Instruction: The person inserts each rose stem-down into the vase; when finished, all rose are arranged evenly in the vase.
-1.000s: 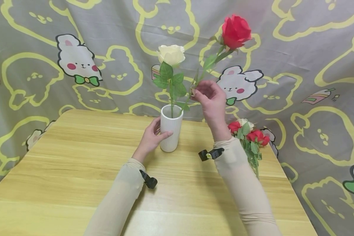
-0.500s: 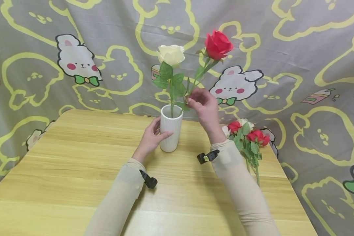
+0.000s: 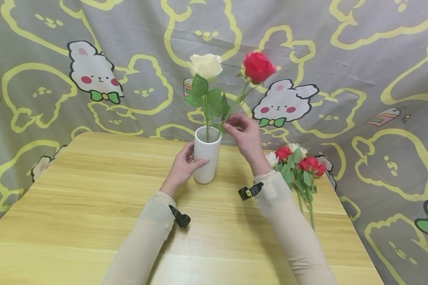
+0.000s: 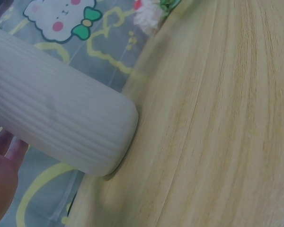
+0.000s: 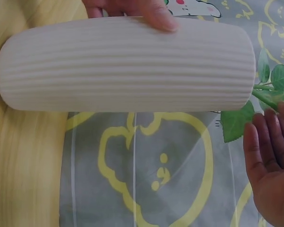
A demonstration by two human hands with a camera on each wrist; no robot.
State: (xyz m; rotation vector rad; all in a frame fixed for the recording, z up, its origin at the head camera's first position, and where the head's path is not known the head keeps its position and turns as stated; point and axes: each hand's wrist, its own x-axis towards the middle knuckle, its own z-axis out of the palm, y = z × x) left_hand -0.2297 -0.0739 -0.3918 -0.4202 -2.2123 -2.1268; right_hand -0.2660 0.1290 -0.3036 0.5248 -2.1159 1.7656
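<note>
The left hand, partly hidden behind the vase, grips it; higher, the right hand pinches the red rose by its stem, whose lower end the vase hides.

A white, vertically ribbed vase stands upright on the counter, the left hand holding its side. A cream rose with green leaves rises almost straight from its open mouth. Beside it a red rose leans to the right, its bloom level with the cream one, its green stem pinched by the right hand just above the rim
</note>
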